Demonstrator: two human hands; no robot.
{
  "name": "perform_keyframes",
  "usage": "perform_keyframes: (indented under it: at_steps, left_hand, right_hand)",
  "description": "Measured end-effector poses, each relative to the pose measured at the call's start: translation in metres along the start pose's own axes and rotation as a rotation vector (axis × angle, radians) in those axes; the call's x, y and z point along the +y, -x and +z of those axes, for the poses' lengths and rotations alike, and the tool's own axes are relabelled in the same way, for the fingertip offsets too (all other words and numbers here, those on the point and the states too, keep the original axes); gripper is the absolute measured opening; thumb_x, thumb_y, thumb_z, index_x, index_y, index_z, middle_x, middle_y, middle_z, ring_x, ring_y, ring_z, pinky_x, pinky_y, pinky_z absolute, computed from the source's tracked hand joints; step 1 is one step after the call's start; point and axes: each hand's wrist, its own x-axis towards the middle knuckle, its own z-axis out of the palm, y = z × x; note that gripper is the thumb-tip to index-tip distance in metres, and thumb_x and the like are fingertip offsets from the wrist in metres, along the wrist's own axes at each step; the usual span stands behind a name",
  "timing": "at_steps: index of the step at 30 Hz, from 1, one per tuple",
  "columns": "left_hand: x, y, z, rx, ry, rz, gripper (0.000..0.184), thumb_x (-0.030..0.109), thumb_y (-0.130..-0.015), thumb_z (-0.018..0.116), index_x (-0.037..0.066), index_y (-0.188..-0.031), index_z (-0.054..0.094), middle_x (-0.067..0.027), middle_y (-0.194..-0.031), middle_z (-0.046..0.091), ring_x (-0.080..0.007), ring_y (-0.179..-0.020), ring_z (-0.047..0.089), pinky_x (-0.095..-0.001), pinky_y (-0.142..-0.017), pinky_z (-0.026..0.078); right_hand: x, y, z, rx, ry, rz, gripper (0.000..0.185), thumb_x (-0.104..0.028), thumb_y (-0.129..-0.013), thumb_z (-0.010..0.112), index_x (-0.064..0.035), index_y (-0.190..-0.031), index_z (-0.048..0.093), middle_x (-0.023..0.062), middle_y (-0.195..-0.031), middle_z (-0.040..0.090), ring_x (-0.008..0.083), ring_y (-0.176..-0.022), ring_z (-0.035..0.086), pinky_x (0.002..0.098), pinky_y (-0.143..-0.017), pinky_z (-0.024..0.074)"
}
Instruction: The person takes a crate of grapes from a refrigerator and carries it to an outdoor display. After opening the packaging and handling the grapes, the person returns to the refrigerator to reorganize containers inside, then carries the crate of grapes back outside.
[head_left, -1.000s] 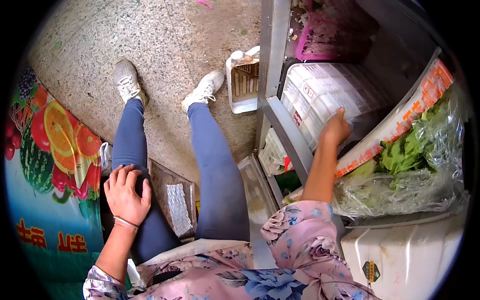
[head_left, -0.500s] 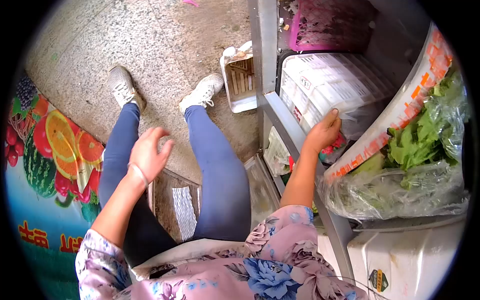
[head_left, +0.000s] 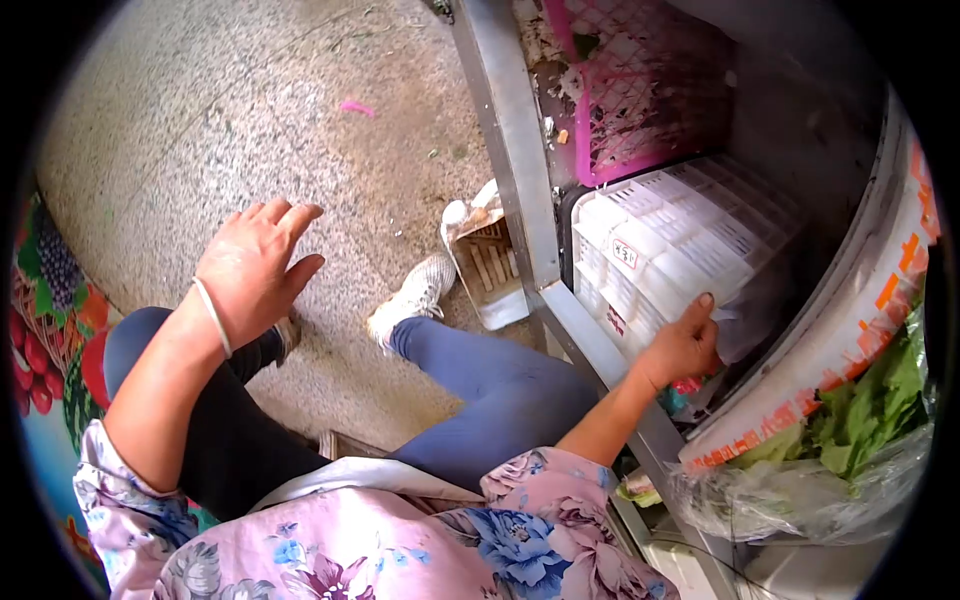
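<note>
My left hand hangs in the air over the floor in front of my knees, a white band round its wrist. Its fingers and thumb are spread, and it holds nothing. My right hand is at the near corner of a white slatted plastic basket on the shelf. The thumb points up while the other fingers curl under, largely hidden; what they grip I cannot make out. Beside that hand is a thin clear plastic bag. Something with red on it shows just below the hand.
A pink plastic basket stands beyond the white one. Metal frame bars edge the shelf. At right are a white tub with orange print and leafy greens in plastic. A dirty white container lies on the floor by my shoe.
My left hand has lifted forward and left, its fingers spreading. My right hand stays by the white basket. My legs have swung apart and the view has turned.
</note>
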Motion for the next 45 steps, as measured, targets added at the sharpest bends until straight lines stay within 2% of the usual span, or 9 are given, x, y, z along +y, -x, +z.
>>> perform_keyframes:
  at_steps: [10,16,20,23,25,26,28,34,45]
  left_hand:
    - [-0.020,-0.030,-0.030,0.015,-0.095,0.218,0.043,0.014,-0.075,0.060,0.004,-0.114,0.046,-0.0149,-0.091,0.051,-0.0322,-0.087,0.050,-0.0382,-0.080,0.040]
    - [-0.010,-0.037,-0.026,0.084,-0.088,0.262,0.043,0.014,-0.074,0.061,0.003,-0.114,0.047,-0.0138,-0.094,0.052,-0.0308,-0.088,0.051,-0.0379,-0.081,0.040]
    - [0.033,-0.085,0.022,0.265,0.047,0.512,0.041,0.016,-0.075,0.060,0.003,-0.112,0.047,-0.0150,-0.112,0.050,-0.0310,-0.104,0.047,-0.0389,-0.090,0.036]
    - [0.104,-0.152,0.047,0.343,-0.256,0.778,0.051,0.027,-0.082,0.052,0.011,-0.128,0.036,-0.0050,-0.136,0.030,-0.0215,-0.130,0.019,-0.0413,-0.106,0.016]
    - [0.133,-0.206,0.080,0.415,-0.400,0.784,0.053,0.036,-0.087,0.041,0.014,-0.133,0.027,-0.0013,-0.141,0.020,-0.0191,-0.132,0.011,-0.0422,-0.107,0.008]
    - [0.143,-0.219,0.081,0.217,-0.509,0.624,0.055,0.041,-0.089,0.032,0.016,-0.136,0.022,0.0006,-0.143,0.014,-0.0180,-0.133,0.007,-0.0432,-0.107,0.002]
    - [0.137,-0.232,0.099,0.022,-0.442,0.436,0.055,0.041,-0.089,0.032,0.017,-0.137,0.018,0.0020,-0.144,0.011,-0.0172,-0.133,0.004,-0.0442,-0.106,0.000]
    - [0.130,-0.232,0.115,0.054,-0.477,0.442,0.055,0.039,-0.089,0.031,0.017,-0.138,0.015,0.0025,-0.144,0.009,-0.0169,-0.133,0.005,-0.0448,-0.106,-0.001]
    - [0.090,-0.180,0.114,0.343,-0.215,0.406,0.043,0.013,-0.080,0.046,0.008,-0.123,0.041,-0.0059,-0.133,0.034,-0.0262,-0.130,0.017,-0.0432,-0.106,0.014]
  right_hand:
    - [-0.004,-0.028,-0.006,0.066,0.235,-0.009,0.053,-0.043,-0.080,0.057,0.0030,-0.055,0.053,0.0127,-0.046,0.049,0.0191,-0.041,0.037,0.0330,-0.043,0.0330]
    - [-0.006,-0.023,0.001,0.086,0.010,0.169,0.048,-0.038,-0.077,0.064,0.0006,-0.051,0.053,0.0075,-0.044,0.047,0.0141,-0.041,0.033,0.0293,-0.042,0.0321]
    - [0.001,-0.027,-0.008,0.081,0.109,-0.031,0.047,-0.040,-0.074,0.066,0.0005,-0.052,0.054,0.0076,-0.044,0.048,0.0155,-0.041,0.039,0.0298,-0.043,0.0334]
    - [0.001,-0.029,-0.017,0.045,0.143,-0.013,0.045,-0.038,-0.074,0.066,0.0000,-0.052,0.055,0.0079,-0.044,0.048,0.0162,-0.042,0.041,0.0297,-0.044,0.0345]
    - [0.005,-0.029,-0.023,0.053,0.130,0.016,0.053,-0.045,-0.077,0.061,0.0026,-0.053,0.056,0.0089,-0.042,0.047,0.0152,-0.038,0.037,0.0307,-0.042,0.0316]
    - [0.007,-0.030,-0.023,0.063,0.132,0.020,0.053,-0.045,-0.077,0.061,0.0026,-0.053,0.056,0.0089,-0.042,0.047,0.0152,-0.038,0.037,0.0307,-0.042,0.0316]
    - [0.009,-0.031,-0.020,0.165,-0.062,-0.084,0.053,-0.045,-0.077,0.061,0.0031,-0.053,0.055,0.0085,-0.042,0.047,0.0159,-0.039,0.038,0.0298,-0.044,0.0334]
    - [0.005,-0.043,-0.015,0.082,0.015,-0.013,0.058,-0.053,-0.073,0.059,0.0028,-0.057,0.058,0.0105,-0.048,0.052,0.0186,-0.045,0.046,0.0316,-0.048,0.0374]
    - [-0.024,-0.054,0.003,0.125,0.112,-0.077,0.061,-0.061,-0.072,0.053,-0.0029,-0.053,0.056,0.0091,-0.043,0.048,0.0205,-0.041,0.043,0.0349,-0.044,0.0351]
